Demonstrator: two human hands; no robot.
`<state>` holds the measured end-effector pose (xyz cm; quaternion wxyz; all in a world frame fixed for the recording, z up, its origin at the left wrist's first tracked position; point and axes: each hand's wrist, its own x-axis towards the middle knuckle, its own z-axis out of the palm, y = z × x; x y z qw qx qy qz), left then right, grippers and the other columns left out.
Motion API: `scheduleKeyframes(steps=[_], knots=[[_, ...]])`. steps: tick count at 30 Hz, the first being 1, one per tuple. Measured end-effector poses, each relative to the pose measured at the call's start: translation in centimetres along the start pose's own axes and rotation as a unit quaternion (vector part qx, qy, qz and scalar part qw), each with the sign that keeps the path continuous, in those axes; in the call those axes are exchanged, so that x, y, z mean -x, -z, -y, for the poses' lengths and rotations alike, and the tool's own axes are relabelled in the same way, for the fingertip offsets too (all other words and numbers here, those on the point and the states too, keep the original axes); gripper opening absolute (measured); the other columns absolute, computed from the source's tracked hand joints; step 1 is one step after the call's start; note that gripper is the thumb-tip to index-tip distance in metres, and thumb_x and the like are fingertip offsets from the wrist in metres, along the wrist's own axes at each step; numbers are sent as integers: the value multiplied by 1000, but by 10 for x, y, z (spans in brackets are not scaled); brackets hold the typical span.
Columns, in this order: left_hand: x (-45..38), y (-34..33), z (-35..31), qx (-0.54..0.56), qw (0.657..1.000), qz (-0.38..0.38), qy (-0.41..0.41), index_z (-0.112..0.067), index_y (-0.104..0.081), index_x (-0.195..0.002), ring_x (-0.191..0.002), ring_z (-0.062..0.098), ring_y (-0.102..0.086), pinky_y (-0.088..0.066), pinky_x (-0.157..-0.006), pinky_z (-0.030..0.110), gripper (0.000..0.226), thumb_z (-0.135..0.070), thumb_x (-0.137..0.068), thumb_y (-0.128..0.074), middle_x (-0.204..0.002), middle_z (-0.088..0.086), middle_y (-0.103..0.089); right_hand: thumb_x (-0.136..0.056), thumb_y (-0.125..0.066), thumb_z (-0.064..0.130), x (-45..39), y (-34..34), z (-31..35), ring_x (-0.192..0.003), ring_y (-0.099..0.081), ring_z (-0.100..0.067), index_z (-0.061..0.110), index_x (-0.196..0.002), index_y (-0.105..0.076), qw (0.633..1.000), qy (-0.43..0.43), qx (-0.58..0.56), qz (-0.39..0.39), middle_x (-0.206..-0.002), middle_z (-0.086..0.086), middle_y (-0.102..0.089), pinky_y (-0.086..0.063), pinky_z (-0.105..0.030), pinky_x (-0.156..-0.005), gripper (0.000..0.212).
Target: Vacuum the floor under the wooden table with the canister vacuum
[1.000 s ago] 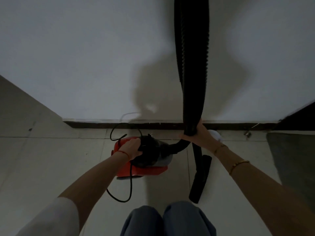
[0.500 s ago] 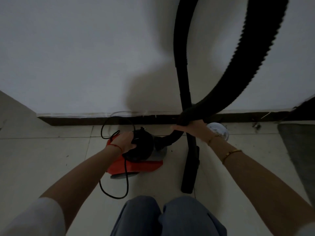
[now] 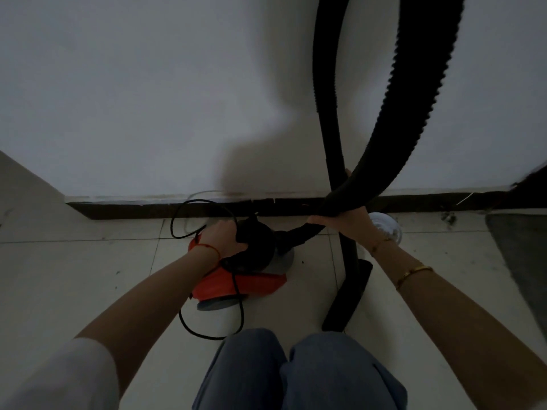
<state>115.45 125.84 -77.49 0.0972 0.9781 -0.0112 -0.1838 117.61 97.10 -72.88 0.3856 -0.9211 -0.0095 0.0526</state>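
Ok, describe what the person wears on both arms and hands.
The left hand is bare, with a thin red string bracelet at the wrist and a white sleeve on the upper arm. The right hand is bare too; a thin gold chain circles its wrist, and a gold bangle sits further up the forearm.

You are wearing a white sleeve point(image 3: 74, 377), blue jeans point(image 3: 296, 377), a red string point(image 3: 208, 247) on your left wrist, and gold bracelets point(image 3: 414, 272) on your right arm.

I can read no text, label, brand or number anywhere here; the light is dim, and the vacuum's red body point(image 3: 236, 284) in front of me shows no legible marking.
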Motion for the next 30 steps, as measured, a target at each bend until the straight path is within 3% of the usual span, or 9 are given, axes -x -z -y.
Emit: scheduleKeyframes(steps=[4, 10, 13, 15, 19, 21, 24, 26, 30], knots=[[12, 6, -1, -73, 996, -43, -8, -12, -60, -98, -84, 24, -66, -48, -64, 30, 51, -59, -77, -62, -93, 6, -67, -39, -62, 89, -3, 6, -14, -134, -34, -30, 22, -140, -25, 1000, 11, 13, -6, -141, -8, -37, -32, -46, -113, 126], [25, 12, 2, -150, 982, -111, -30, -17, -51, -67, -63, 18, -58, -34, -56, 25, 63, -80, -68, -52, -63, -3, -52, -52, -83, 55, 5, 19, 2, -143, -17, -31, 15, -149, -6, 996, 81, 31, -15, -154, -11, -18, -17, -44, -119, 131], [29, 10, 6, -181, 970, -158, -36, -17, -53, -62, -58, 17, -49, -36, -58, 28, 72, -87, -69, -37, -60, -2, -53, -50, -87, 49, 6, 21, 0, -143, -17, -34, 37, -144, -5, 992, 121, 24, -28, -154, -12, -18, -19, -49, -118, 126], [33, 8, 9, -185, 963, -194, -36, -16, -55, -63, -62, 19, -53, -39, -61, 30, 73, -85, -74, -32, -62, 0, -57, -50, -89, 46, 8, 22, 0, -142, -19, -35, 45, -141, -8, 989, 140, 20, -34, -154, -12, -18, -21, -51, -117, 121], [34, 9, 21, -158, 955, -248, -43, -13, -57, -70, -66, 23, -57, -43, -62, 31, 61, -69, -84, -36, -67, 4, -59, -55, -89, 41, 6, 20, -5, -140, -22, -37, 9, -148, -16, 987, 142, 44, -65, -152, -17, -22, -17, -36, -113, 122], [35, 12, 24, -141, 950, -275, -55, -12, -54, -73, -64, 24, -56, -44, -59, 33, 54, -60, -85, -33, -68, 6, -56, -56, -89, 40, 7, 19, -4, -140, -24, -37, 10, -147, -19, 986, 144, 43, -73, -150, -19, -25, -16, -35, -113, 119], [47, 25, 16, -103, 954, -273, -66, -10, -52, -80, -68, 26, -54, -44, -61, 35, 42, -48, -85, -36, -74, 7, -55, -56, -87, 47, 18, 23, -1, -136, -32, -35, 26, -138, -29, 991, 121, 15, -52, -143, -17, -36, -26, -47, -115, 102], [61, 40, 8, -61, 961, -260, -73, -8, -54, -86, -73, 26, -54, -45, -66, 36, 35, -42, -86, -43, -79, 8, -55, -55, -81, 60, 30, 31, 5, -133, -37, -34, 20, -132, -36, 997, 76, 27, -21, -139, -15, -43, -32, -52, -112, 97], [104, 84, -5, 25, 976, -210, -53, -6, -57, -108, -92, 29, -57, -46, -81, 36, 34, -33, -86, -58, -99, 11, -60, -60, -85, 46, 60, 62, 38, -137, -32, -31, 8, -145, -29, 998, 16, 50, 21, -146, -15, -35, -28, -49, -114, 109]])
